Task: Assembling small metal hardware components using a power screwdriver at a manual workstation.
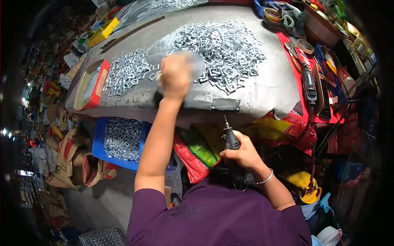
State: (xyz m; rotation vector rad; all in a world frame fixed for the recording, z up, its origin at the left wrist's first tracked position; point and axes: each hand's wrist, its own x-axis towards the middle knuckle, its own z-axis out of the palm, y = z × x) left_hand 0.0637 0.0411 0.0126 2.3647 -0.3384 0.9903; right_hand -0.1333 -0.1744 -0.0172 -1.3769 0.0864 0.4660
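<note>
A dark grey cylindrical rotary tool point(231, 142), bit upward, sits in the wrapped right grip point(245, 151), just off the grey surface's point(276, 88) near edge. The blurred left grip point(175, 76), its closure unclear, is above the surface beside heaped silver rectangular metal frames point(223, 47), which stop short of the right edge.

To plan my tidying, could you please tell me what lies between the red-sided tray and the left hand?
In the head view, loose metal frames lie on the table between the tray and the left hand.

Blurred left hand point(175, 77), bright tabletop point(281, 88)
</note>
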